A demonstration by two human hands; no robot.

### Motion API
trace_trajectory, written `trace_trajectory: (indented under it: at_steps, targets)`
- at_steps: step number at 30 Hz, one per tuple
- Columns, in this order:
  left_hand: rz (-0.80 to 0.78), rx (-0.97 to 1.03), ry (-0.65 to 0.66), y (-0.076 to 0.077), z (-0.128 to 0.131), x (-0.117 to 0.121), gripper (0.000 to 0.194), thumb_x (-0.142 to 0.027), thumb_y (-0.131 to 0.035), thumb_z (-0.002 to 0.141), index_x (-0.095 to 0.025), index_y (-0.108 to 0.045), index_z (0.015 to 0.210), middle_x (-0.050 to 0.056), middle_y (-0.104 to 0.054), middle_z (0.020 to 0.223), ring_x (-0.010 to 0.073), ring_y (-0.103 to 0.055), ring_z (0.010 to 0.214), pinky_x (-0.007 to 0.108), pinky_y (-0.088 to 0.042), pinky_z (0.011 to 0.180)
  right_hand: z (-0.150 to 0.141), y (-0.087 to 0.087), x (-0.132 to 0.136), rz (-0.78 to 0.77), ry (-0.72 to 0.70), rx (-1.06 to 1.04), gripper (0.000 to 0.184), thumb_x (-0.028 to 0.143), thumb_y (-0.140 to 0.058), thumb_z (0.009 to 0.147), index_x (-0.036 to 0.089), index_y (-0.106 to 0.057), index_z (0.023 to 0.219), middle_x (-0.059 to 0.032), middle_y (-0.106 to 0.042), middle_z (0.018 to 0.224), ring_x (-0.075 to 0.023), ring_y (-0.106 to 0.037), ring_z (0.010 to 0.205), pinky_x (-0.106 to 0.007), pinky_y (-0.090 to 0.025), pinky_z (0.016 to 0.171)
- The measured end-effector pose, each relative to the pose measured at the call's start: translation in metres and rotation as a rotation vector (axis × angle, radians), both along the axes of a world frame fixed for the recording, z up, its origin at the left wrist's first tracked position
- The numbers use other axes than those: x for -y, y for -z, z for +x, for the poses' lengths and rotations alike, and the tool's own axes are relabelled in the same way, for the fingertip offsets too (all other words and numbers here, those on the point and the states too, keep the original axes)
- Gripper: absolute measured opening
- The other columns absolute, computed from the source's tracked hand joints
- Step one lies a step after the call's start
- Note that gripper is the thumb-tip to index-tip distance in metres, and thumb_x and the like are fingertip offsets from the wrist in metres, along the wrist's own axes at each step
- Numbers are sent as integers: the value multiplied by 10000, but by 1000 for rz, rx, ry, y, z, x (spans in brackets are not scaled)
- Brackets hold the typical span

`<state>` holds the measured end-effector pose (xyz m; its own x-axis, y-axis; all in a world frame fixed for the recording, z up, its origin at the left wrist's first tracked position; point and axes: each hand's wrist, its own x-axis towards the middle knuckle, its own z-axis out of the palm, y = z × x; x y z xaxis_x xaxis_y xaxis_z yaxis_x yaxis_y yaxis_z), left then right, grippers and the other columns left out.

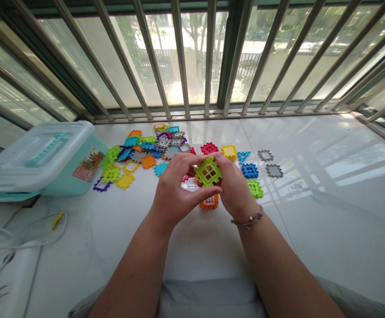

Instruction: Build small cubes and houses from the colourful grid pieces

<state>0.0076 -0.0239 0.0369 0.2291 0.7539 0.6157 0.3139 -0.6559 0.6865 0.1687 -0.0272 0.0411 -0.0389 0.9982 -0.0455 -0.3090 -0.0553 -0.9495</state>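
Both my left hand (179, 187) and my right hand (235, 187) grip the edges of a lime green lattice plastic building tile (208, 172) at the middle of the white marble surface (192, 247). Beneath and behind it, partly hidden by my fingers, sit an orange tile (209, 203) and a white-and-red tile (191, 182). I cannot tell whether they join the green tile. A red tile (209, 148), a yellow tile (228, 153), a blue tile (249, 170) and a green tile (255, 188) lie loose just beyond my hands.
A heap of multicoloured tiles (146, 150) spreads to the left, beside a teal storage box with a translucent lid (36, 159). Grey tiles (273, 171) lie to the right. Metal window bars (186, 57) run along the far edge. White cables (23, 234) lie at the lower left.
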Motion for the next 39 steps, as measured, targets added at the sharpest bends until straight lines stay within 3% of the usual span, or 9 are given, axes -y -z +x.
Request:
trace_trajectory:
  at_steps: [5, 7, 18, 27, 39]
  targets:
    - [-64, -3, -46, 2, 1, 2, 656, -496, -1029, 785, -254, -775, 1338, 2, -728, 989, 96, -563, 681, 240, -512, 608, 3, 2, 0, 52, 78, 150, 472, 680, -623, 1053, 252, -619, 854, 9, -622, 767, -166, -570, 696, -286, -479, 629]
    - [-115, -12, -63, 2, 0, 3, 673, -520, -1022, 789, -239, -778, 1350, -23, -702, 888, 86, -510, 624, 240, -470, 569, 4, 4, -2, 71, 103, 203, 515, 706, -624, 1048, 253, -573, 808, 20, -570, 724, -157, -510, 662, -284, -425, 595]
    - [-147, -38, -89, 0, 1, 4, 683, -578, -1003, 796, -216, -795, 1335, -17, -729, 862, 87, -521, 615, 244, -437, 559, 5, 4, -2, 51, 75, 207, 532, 684, -605, 1060, 256, -546, 751, 33, -479, 658, -157, -422, 616, -315, -346, 568]
    - [-161, -61, -114, -1, 1, 5, 672, -592, -983, 816, -233, -787, 1349, -13, -733, 864, 93, -537, 613, 246, -442, 564, 4, 3, -2, 43, 57, 199, 552, 699, -603, 1050, 263, -511, 725, 28, -478, 658, -163, -446, 625, -313, -388, 595]
    - [-147, -89, -139, -5, 3, 6, 606, -510, -972, 846, -209, -786, 1338, -19, -738, 835, 95, -545, 612, 240, -452, 566, 7, 14, -4, 66, 74, 217, 542, 697, -569, 1079, 261, -511, 763, 29, -486, 684, -158, -447, 630, -313, -387, 584]
